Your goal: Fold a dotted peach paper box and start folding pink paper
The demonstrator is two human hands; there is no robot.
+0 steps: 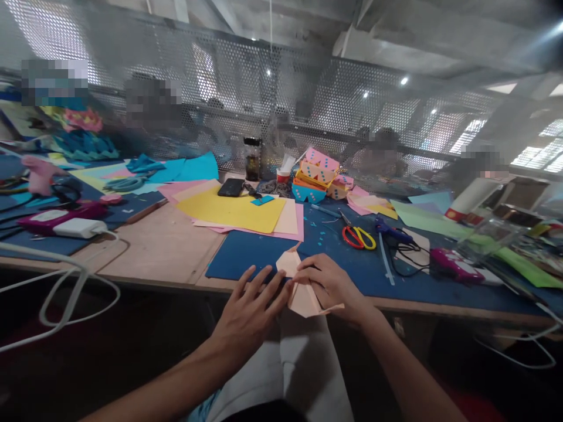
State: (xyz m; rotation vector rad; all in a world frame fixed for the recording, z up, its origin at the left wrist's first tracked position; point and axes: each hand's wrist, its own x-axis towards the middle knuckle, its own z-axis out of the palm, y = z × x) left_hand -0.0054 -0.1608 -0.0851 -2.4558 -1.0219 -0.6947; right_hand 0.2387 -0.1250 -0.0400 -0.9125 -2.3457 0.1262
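Note:
A folded piece of pale pink paper [302,293] hangs over the near edge of the blue mat [246,252]. My right hand [328,284] is closed on it, fingers pinching its upper fold. My left hand [250,310] rests beside it with its fingers stretched out flat, the tips touching the paper's left side.
Yellow and pink sheets [233,212] lie stacked behind the mat. Red-and-yellow scissors [358,237], a blue tool [393,233], a phone [231,187], paper boxes [316,173], a magenta glue gun [453,264] and cables crowd the wooden table [162,246]. A mesh screen [281,88] stands behind.

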